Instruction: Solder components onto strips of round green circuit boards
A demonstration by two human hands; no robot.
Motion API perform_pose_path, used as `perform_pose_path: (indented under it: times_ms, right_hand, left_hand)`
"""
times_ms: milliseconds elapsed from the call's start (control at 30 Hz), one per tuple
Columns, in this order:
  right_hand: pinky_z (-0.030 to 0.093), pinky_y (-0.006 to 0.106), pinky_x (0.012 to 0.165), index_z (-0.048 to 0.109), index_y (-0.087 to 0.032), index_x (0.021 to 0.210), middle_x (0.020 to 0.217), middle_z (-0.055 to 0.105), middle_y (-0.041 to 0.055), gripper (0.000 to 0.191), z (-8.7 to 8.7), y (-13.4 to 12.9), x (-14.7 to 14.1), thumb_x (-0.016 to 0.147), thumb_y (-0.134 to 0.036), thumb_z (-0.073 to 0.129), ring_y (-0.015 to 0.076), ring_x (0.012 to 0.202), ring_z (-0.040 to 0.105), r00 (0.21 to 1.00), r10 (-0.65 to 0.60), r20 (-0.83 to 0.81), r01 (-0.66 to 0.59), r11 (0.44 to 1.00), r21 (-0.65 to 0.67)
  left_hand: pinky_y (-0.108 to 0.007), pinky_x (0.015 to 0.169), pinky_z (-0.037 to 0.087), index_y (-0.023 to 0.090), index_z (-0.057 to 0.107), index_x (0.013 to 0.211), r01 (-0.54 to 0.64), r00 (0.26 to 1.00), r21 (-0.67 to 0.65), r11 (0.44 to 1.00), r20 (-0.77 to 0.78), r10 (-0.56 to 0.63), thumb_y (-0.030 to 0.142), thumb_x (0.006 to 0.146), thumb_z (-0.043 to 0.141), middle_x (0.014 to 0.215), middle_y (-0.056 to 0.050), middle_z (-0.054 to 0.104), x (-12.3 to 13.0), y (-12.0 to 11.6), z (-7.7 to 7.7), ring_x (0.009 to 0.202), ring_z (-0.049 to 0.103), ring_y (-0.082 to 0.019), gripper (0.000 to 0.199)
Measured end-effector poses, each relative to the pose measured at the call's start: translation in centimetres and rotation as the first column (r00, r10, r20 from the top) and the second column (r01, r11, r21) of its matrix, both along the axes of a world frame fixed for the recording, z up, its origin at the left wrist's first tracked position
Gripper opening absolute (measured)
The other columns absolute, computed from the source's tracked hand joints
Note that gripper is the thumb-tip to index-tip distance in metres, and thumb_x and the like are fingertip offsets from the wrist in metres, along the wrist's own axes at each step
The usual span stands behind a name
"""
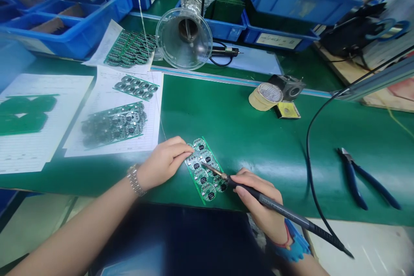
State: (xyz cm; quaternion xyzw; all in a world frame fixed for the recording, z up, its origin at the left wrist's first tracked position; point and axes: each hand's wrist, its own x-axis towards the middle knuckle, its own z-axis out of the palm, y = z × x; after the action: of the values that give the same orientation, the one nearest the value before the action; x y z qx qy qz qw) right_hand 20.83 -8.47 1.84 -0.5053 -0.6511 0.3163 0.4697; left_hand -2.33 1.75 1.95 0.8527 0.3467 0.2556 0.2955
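Circuit-board panel: on green worktop, near front edge, lying at slant, between both hands. Left hand: fingertips together at panel's upper left edge; exact grip hidden. Right hand: clamped on soldering iron, tip at panel face; contact cannot be confirmed. Diagonal cutters: right, handles spread. Round yellow tub: farther back. Clear extraction funnel: beyond panel.
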Motion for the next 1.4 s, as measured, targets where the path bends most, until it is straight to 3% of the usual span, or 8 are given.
perform_pose_path:
  times_ms: [167, 300, 367, 467, 567, 667, 833, 1400]
  right_hand:
    - [0.043, 0.033, 0.060, 0.064, -0.021, 0.096, 0.066, 0.058, 0.0034, 0.024, 0.1, -0.5, 0.3, 0.079, -0.010, 0.053, 0.0176, 0.066, 0.053, 0.996, 0.045, -0.078, -0.041, 0.998, 0.047]
    - [0.042, 0.034, 0.058, 0.064, -0.021, 0.099, 0.067, 0.058, 0.0040, 0.028, 0.0, -1.4, 1.2, 0.077, -0.008, 0.052, 0.0176, 0.063, 0.052, 0.991, 0.093, -0.094, -0.083, 0.991, 0.107]
    - [0.042, 0.034, 0.056, 0.064, -0.020, 0.099, 0.063, 0.056, 0.0035, 0.028, 0.0, -1.9, 1.6, 0.077, -0.009, 0.051, 0.0169, 0.060, 0.050, 0.989, 0.112, -0.094, -0.099, 0.986, 0.135]
    - [0.041, 0.033, 0.052, 0.064, -0.019, 0.098, 0.059, 0.054, 0.0030, 0.027, 0.0, -2.4, 2.0, 0.076, -0.010, 0.050, 0.0163, 0.056, 0.048, 0.990, 0.118, -0.081, -0.105, 0.983, 0.151]
    - [0.041, 0.032, 0.052, 0.064, -0.019, 0.096, 0.061, 0.055, 0.0036, 0.026, 0.0, -2.6, 1.9, 0.076, -0.009, 0.051, 0.0166, 0.057, 0.049, 0.993, 0.101, -0.061, -0.092, 0.985, 0.144]
    - [0.042, 0.031, 0.052, 0.064, -0.019, 0.095, 0.062, 0.056, 0.0035, 0.026, 0.1, -2.6, 1.6, 0.076, -0.008, 0.051, 0.0163, 0.058, 0.050, 0.995, 0.082, -0.050, -0.075, 0.987, 0.139]
    - [0.043, 0.032, 0.056, 0.064, -0.019, 0.094, 0.067, 0.059, 0.0046, 0.024, 0.1, -2.3, 1.2, 0.077, -0.008, 0.052, 0.0170, 0.061, 0.052, 0.998, 0.062, -0.021, -0.060, 0.992, 0.116]
    - [0.045, 0.032, 0.055, 0.064, -0.018, 0.094, 0.067, 0.059, 0.0046, 0.020, -0.1, -1.9, 1.0, 0.078, -0.012, 0.053, 0.0169, 0.062, 0.053, 0.998, 0.059, 0.035, -0.060, 0.997, 0.056]
  left_hand:
    - [-0.023, 0.067, 0.044, 0.015, 0.057, 0.080, -0.124, 0.992, 0.108, 0.986, 0.011, 0.123, 0.016, 0.084, 0.051, 0.084, -0.004, 0.060, -1.3, -0.9, 1.0, 0.076, 0.056, -0.011, 0.007]
    - [-0.027, 0.067, 0.043, 0.017, 0.058, 0.079, -0.005, 0.996, 0.375, 0.927, -0.081, 0.039, 0.015, 0.082, 0.054, 0.071, 0.000, 0.061, -1.3, -3.3, 1.4, 0.066, 0.055, -0.012, 0.006]
    - [-0.027, 0.059, 0.040, 0.017, 0.059, 0.077, 0.046, 0.993, 0.427, 0.903, -0.117, 0.005, 0.015, 0.082, 0.053, 0.061, 0.001, 0.058, -0.9, -4.8, 1.4, 0.057, 0.050, -0.012, 0.007]
    - [-0.025, 0.050, 0.033, 0.017, 0.059, 0.075, 0.095, 0.991, 0.348, 0.933, -0.126, -0.054, 0.017, 0.084, 0.050, 0.056, 0.001, 0.054, -0.3, -6.5, 1.1, 0.052, 0.046, -0.012, 0.013]
    - [-0.024, 0.052, 0.036, 0.017, 0.059, 0.076, 0.135, 0.988, 0.177, 0.975, -0.095, -0.119, 0.020, 0.086, 0.047, 0.060, 0.001, 0.055, 0.0, -6.8, 0.5, 0.055, 0.048, -0.011, 0.016]
    - [-0.024, 0.059, 0.041, 0.018, 0.059, 0.079, 0.048, 0.998, 0.084, 0.995, -0.041, -0.045, 0.020, 0.086, 0.048, 0.068, 0.000, 0.057, 0.1, -5.6, 0.2, 0.063, 0.051, -0.011, 0.013]
    - [-0.024, 0.063, 0.043, 0.017, 0.061, 0.080, -0.071, 0.997, 0.083, 0.994, 0.000, 0.071, 0.019, 0.083, 0.052, 0.081, -0.003, 0.056, 0.3, -3.2, 0.3, 0.070, 0.053, -0.011, 0.010]
    - [-0.025, 0.067, 0.046, 0.017, 0.062, 0.079, -0.053, 0.998, 0.041, 0.998, -0.019, 0.054, 0.018, 0.082, 0.051, 0.083, -0.003, 0.055, 0.5, -2.6, -0.5, 0.072, 0.054, -0.012, 0.011]
